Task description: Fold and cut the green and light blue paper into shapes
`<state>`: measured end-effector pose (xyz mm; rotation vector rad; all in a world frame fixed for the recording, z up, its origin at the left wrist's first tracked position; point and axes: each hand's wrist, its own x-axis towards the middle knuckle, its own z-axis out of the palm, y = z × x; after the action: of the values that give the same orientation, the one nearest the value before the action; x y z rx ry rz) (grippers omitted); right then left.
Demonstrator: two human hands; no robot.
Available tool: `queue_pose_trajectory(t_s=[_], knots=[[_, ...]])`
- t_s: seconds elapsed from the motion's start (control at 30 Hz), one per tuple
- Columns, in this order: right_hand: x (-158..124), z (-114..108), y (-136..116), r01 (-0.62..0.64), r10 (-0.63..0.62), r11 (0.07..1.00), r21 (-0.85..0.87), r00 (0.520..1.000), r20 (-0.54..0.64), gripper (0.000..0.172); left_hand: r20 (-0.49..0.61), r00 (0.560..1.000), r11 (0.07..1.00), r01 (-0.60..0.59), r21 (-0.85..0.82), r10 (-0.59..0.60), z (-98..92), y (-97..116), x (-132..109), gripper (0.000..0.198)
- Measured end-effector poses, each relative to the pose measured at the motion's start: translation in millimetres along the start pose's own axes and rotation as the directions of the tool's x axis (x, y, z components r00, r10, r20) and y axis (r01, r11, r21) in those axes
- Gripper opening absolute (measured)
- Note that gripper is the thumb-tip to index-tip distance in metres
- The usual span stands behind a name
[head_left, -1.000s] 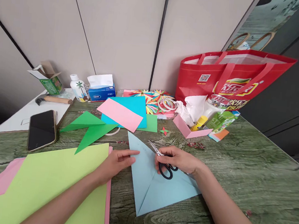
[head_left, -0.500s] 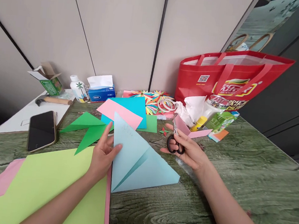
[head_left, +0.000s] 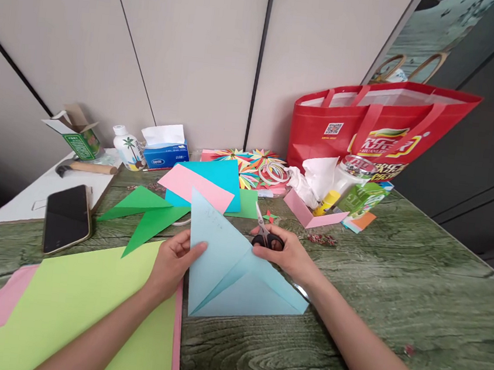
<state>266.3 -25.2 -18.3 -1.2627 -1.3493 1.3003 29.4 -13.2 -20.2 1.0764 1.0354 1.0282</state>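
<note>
A folded sheet of light blue paper (head_left: 224, 271), roughly triangular, is held upright above the table. My left hand (head_left: 172, 262) pinches its left edge, thumb on the front face and fingers behind. At the upper right edge is my right hand (head_left: 286, 251), closed around scissors (head_left: 264, 232) with black handles, their blades pointing up. The right thumb lies at the paper's edge; whether it grips the paper too I cannot make out. Behind the paper lie a pink paper strip (head_left: 194, 184), a teal sheet (head_left: 225, 177) and green folded paper pieces (head_left: 150, 222).
Yellow-green sheets (head_left: 96, 316) lie at the front left, near a phone (head_left: 68, 216) and a hammer (head_left: 87, 167). Along the back stand a bottle (head_left: 127, 148), a tissue pack (head_left: 165, 150) and a red bag (head_left: 323, 134). A glue stick (head_left: 327, 203) sits in a pink paper tray (head_left: 314, 218).
My right hand has moved left with the scissors to the blue paper's upper edge. The paper's right flap has opened out a little. My left hand keeps its hold.
</note>
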Motion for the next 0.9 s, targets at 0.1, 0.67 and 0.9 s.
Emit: queue_pose_trajectory(t_s=[0.1, 0.67, 0.9], knots=[[0, -1, 1, -0.010, 0.011, 1.000, 0.029, 1.000, -0.005, 0.034, 0.106, 0.989, 0.994, 0.098, 0.057, -0.104, -1.9, -1, 0, 0.033], [1, -17, -4, -0.091, 0.088, 0.996, 0.019, 0.988, 0.125, 0.053, -0.068, 0.984, 0.986, 0.165, 0.019, -0.163, -8.7, 5, 3, 0.036], [2, -15, 0, -0.122, 0.118, 0.984, 0.131, 0.992, 0.034, 0.048, 0.145, 0.954, 0.964, 0.264, 0.008, -0.263, -7.1, 7, 0, 0.039]])
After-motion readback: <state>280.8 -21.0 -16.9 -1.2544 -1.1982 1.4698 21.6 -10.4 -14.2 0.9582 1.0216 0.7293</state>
